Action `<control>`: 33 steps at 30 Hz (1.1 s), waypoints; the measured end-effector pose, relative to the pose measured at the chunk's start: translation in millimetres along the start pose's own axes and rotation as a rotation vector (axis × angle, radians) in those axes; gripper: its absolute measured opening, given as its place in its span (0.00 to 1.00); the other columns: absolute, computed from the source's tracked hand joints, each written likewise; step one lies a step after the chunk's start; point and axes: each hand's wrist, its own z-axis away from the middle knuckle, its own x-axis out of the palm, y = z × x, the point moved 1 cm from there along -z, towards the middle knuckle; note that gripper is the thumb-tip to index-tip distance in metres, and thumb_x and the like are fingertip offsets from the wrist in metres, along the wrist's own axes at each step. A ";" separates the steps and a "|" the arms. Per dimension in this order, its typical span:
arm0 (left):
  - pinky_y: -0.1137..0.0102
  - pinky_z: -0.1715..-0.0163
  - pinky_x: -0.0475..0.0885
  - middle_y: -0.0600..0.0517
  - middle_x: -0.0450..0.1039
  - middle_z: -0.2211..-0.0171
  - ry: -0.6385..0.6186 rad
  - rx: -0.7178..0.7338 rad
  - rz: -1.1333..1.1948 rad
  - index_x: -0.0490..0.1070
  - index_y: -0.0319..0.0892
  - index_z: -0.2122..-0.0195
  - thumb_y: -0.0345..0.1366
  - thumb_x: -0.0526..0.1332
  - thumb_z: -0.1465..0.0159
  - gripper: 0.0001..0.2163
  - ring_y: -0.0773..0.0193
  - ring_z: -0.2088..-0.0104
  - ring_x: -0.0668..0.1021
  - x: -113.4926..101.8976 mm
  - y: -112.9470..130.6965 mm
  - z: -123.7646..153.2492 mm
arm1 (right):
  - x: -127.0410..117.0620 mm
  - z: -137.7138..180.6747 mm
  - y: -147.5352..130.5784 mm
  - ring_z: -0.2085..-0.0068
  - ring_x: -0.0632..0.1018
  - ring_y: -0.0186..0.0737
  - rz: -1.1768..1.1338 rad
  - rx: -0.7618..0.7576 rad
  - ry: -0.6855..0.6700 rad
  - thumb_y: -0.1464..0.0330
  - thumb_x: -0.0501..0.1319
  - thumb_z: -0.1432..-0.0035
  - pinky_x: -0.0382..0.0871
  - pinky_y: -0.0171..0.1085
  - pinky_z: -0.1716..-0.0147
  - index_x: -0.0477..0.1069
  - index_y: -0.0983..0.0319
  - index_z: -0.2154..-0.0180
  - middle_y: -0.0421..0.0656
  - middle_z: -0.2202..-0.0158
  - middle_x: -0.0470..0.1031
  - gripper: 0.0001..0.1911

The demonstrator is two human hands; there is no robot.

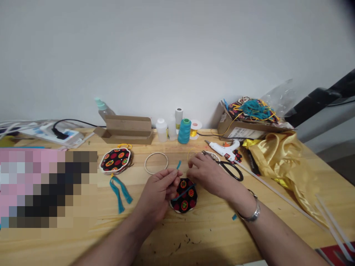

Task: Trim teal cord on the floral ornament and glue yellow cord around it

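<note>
My left hand (162, 190) is closed in a pinch on a short teal strand (179, 164), whose end sticks up past the thumb. Close beside it, my right hand (206, 173) has its fingers bent together; whatever they hold is hidden. Under both hands lies a black patterned fabric piece (184, 205) with red and orange flowers and a pale rim. A teal strip crosses that fabric, partly covered by the left hand. Black-handled scissors (235, 171) lie just beyond the right hand. A pale hoop (156, 153) rests behind the left hand.
A stack of patterned pieces (115, 161) with a teal tassel (119, 192) lies left. At the back stand an open cardboard box (127, 138), bottles and a teal thread cone (184, 132). Rightward are a white glue gun (223, 149), a filled carton (246, 133) and gold satin (280, 155).
</note>
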 end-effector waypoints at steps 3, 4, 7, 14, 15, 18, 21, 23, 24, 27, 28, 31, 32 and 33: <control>0.81 0.86 0.46 0.58 0.62 0.83 -0.013 -0.008 -0.001 0.71 0.34 0.73 0.36 0.65 0.47 0.08 0.81 0.86 0.54 0.0 -0.7 0.5 | 3.1 -0.9 0.5 0.59 0.62 0.39 0.008 -0.034 -0.013 0.72 0.57 0.43 0.56 0.39 0.60 0.69 0.62 0.70 0.43 0.62 0.66 0.04; 0.81 0.86 0.46 0.58 0.62 0.83 -0.020 -0.008 -0.001 0.71 0.34 0.73 0.36 0.65 0.47 0.08 0.81 0.86 0.54 -0.1 -0.9 0.8 | 4.6 -1.2 0.6 0.59 0.62 0.39 0.012 -0.044 -0.018 0.72 0.57 0.43 0.57 0.39 0.60 0.69 0.62 0.70 0.44 0.62 0.67 0.04; 0.81 0.86 0.47 0.58 0.61 0.83 -0.036 -0.004 -0.010 0.71 0.35 0.72 0.37 0.65 0.47 0.09 0.81 0.86 0.54 0.2 -0.9 1.7 | 9.9 -2.3 0.1 0.59 0.62 0.40 0.005 -0.060 -0.023 0.72 0.57 0.43 0.58 0.40 0.60 0.69 0.62 0.69 0.44 0.63 0.67 0.04; 0.80 0.86 0.50 0.59 0.62 0.82 0.000 0.017 -0.058 0.71 0.36 0.72 0.38 0.64 0.46 0.09 0.80 0.86 0.56 0.9 -0.6 2.2 | 6.8 -4.3 -2.2 0.62 0.65 0.37 -0.320 0.124 0.119 0.77 0.54 0.44 0.60 0.37 0.62 0.66 0.63 0.72 0.43 0.68 0.68 0.06; 0.80 0.86 0.50 0.58 0.63 0.82 0.003 0.020 -0.058 0.71 0.36 0.72 0.38 0.64 0.46 0.09 0.80 0.86 0.56 0.8 -0.8 1.8 | 4.5 -4.4 -2.2 0.64 0.66 0.36 -0.398 0.185 0.147 0.77 0.54 0.44 0.61 0.36 0.64 0.65 0.63 0.72 0.42 0.69 0.68 0.06; 0.80 0.86 0.50 0.58 0.64 0.81 0.014 0.020 -0.050 0.71 0.36 0.71 0.38 0.65 0.47 0.09 0.80 0.86 0.56 0.4 -1.4 0.9 | -0.8 -4.4 -1.6 0.70 0.66 0.34 -0.621 0.391 0.212 0.75 0.54 0.45 0.60 0.33 0.70 0.64 0.63 0.73 0.38 0.74 0.67 0.06; 0.81 0.86 0.50 0.57 0.66 0.81 0.033 0.026 -0.040 0.71 0.36 0.71 0.38 0.65 0.47 0.09 0.80 0.86 0.56 0.6 -0.8 1.3 | -1.7 -5.0 -0.9 0.74 0.65 0.32 -0.786 0.494 0.241 0.74 0.53 0.45 0.58 0.32 0.73 0.63 0.63 0.75 0.36 0.77 0.65 0.06; 0.81 0.86 0.50 0.57 0.66 0.81 0.040 0.031 -0.034 0.71 0.36 0.72 0.38 0.65 0.47 0.09 0.80 0.86 0.56 0.9 0.1 1.9 | -0.9 -5.4 -0.3 0.74 0.65 0.32 -0.844 0.513 0.266 0.73 0.53 0.45 0.58 0.32 0.73 0.63 0.63 0.75 0.36 0.78 0.65 0.07; 0.81 0.86 0.50 0.57 0.65 0.81 0.044 0.032 -0.031 0.71 0.36 0.72 0.38 0.65 0.47 0.09 0.80 0.86 0.56 1.0 0.5 2.2 | -0.4 -5.6 0.0 0.73 0.65 0.32 -0.857 0.520 0.279 0.72 0.53 0.45 0.59 0.32 0.72 0.63 0.63 0.75 0.37 0.77 0.65 0.07; 0.80 0.86 0.50 0.57 0.65 0.81 0.044 0.025 -0.020 0.72 0.36 0.72 0.38 0.65 0.47 0.09 0.80 0.86 0.56 0.8 1.1 2.4 | 0.5 -5.6 -0.8 0.73 0.66 0.32 -0.879 0.532 0.311 0.71 0.54 0.45 0.59 0.32 0.72 0.63 0.62 0.75 0.37 0.77 0.65 0.07; 0.80 0.86 0.50 0.57 0.65 0.81 0.044 0.020 -0.020 0.72 0.36 0.72 0.38 0.65 0.47 0.10 0.80 0.86 0.56 0.5 1.0 2.4 | 0.6 -5.5 -2.0 0.73 0.66 0.33 -0.885 0.533 0.321 0.71 0.54 0.45 0.59 0.32 0.72 0.63 0.62 0.75 0.37 0.77 0.65 0.07; 0.80 0.86 0.51 0.54 0.69 0.79 0.048 0.015 -0.020 0.72 0.36 0.72 0.39 0.65 0.47 0.10 0.80 0.86 0.56 0.0 0.0 2.2 | 1.0 -4.7 -9.1 0.73 0.66 0.33 -0.845 0.533 0.391 0.71 0.53 0.44 0.60 0.32 0.72 0.62 0.62 0.74 0.37 0.76 0.65 0.07; 0.80 0.85 0.51 0.52 0.70 0.78 0.046 0.015 -0.016 0.72 0.35 0.72 0.39 0.65 0.47 0.10 0.80 0.85 0.56 -0.1 -0.4 2.1 | 1.4 -4.4 -12.4 0.72 0.66 0.33 -0.800 0.525 0.423 0.71 0.53 0.43 0.60 0.32 0.72 0.62 0.62 0.73 0.38 0.76 0.65 0.06; 0.80 0.85 0.51 0.51 0.72 0.76 0.040 0.014 -0.012 0.73 0.35 0.72 0.39 0.65 0.47 0.10 0.80 0.85 0.56 -0.2 -0.9 2.0 | 1.8 -4.1 -16.1 0.72 0.66 0.34 -0.740 0.510 0.454 0.71 0.53 0.43 0.60 0.33 0.72 0.62 0.62 0.73 0.38 0.75 0.65 0.06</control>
